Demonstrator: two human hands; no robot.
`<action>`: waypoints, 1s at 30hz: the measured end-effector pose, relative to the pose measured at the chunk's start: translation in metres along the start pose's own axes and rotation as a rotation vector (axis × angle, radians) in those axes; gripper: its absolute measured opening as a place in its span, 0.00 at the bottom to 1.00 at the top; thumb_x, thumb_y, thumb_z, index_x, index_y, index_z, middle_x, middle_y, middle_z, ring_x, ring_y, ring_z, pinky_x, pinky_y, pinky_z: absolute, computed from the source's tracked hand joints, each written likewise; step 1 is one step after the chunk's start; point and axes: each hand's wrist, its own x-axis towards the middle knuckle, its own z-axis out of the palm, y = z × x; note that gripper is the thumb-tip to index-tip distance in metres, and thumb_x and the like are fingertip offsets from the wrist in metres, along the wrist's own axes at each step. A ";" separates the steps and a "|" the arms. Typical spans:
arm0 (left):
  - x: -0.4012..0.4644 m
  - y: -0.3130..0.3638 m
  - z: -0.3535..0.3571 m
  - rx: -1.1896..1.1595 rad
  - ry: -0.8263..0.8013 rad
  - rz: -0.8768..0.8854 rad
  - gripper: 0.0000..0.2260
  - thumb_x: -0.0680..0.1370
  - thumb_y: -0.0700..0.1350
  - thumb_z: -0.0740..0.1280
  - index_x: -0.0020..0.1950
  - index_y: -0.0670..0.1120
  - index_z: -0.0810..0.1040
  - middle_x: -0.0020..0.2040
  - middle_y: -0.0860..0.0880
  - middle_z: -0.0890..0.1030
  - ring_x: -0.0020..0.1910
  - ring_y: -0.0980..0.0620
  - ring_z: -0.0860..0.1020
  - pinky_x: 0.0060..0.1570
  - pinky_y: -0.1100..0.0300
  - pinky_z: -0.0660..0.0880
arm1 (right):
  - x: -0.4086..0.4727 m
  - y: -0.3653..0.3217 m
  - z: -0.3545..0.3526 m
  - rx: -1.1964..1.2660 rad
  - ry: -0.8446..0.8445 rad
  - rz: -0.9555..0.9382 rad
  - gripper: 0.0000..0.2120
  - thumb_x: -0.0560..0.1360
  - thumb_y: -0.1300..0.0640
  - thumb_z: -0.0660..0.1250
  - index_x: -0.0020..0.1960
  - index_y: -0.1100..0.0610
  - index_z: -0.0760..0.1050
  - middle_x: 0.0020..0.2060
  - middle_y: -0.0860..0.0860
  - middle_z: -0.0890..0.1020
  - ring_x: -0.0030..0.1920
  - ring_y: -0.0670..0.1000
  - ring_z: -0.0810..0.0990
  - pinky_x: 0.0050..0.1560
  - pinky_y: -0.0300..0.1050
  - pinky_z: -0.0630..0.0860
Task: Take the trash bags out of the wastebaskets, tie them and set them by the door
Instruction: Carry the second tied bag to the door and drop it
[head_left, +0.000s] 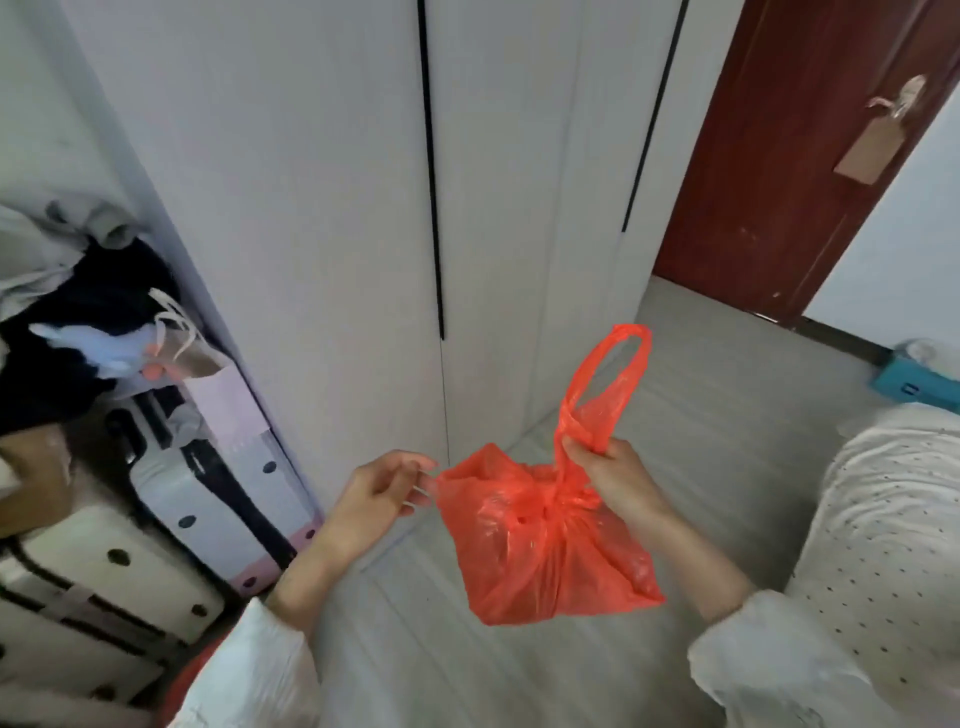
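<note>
A red-orange plastic trash bag hangs in the air in front of me, full and bunched at its neck. My right hand grips one handle loop, which stands up above the fist. My left hand pinches the bag's left edge or other handle, pulling it sideways. The dark red door stands at the upper right, beyond the bag. No wastebasket is in view.
White wardrobe doors fill the middle. Suitcases and a pile of clothes crowd the left. A dotted white bedcover lies at the right, a teal box near the wall. Grey floor runs to the door.
</note>
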 end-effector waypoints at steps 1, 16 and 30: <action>0.028 0.009 0.000 -0.002 -0.006 0.016 0.13 0.80 0.38 0.53 0.45 0.46 0.76 0.38 0.49 0.80 0.30 0.63 0.78 0.37 0.67 0.74 | 0.019 -0.006 -0.004 -0.002 0.034 0.005 0.07 0.77 0.59 0.62 0.43 0.55 0.78 0.36 0.50 0.79 0.33 0.41 0.75 0.35 0.33 0.70; 0.375 0.117 0.225 -0.001 -0.401 0.099 0.11 0.80 0.35 0.53 0.52 0.37 0.75 0.38 0.45 0.78 0.27 0.63 0.77 0.31 0.73 0.73 | 0.304 -0.026 -0.217 0.060 0.400 0.112 0.13 0.75 0.60 0.64 0.33 0.53 0.77 0.41 0.58 0.81 0.45 0.55 0.79 0.56 0.55 0.75; 0.668 0.220 0.465 0.057 -0.441 0.140 0.11 0.80 0.38 0.54 0.52 0.42 0.76 0.42 0.47 0.81 0.39 0.51 0.79 0.40 0.64 0.74 | 0.593 -0.019 -0.464 -0.002 0.537 0.164 0.09 0.74 0.54 0.65 0.41 0.57 0.82 0.46 0.60 0.84 0.50 0.58 0.82 0.59 0.59 0.75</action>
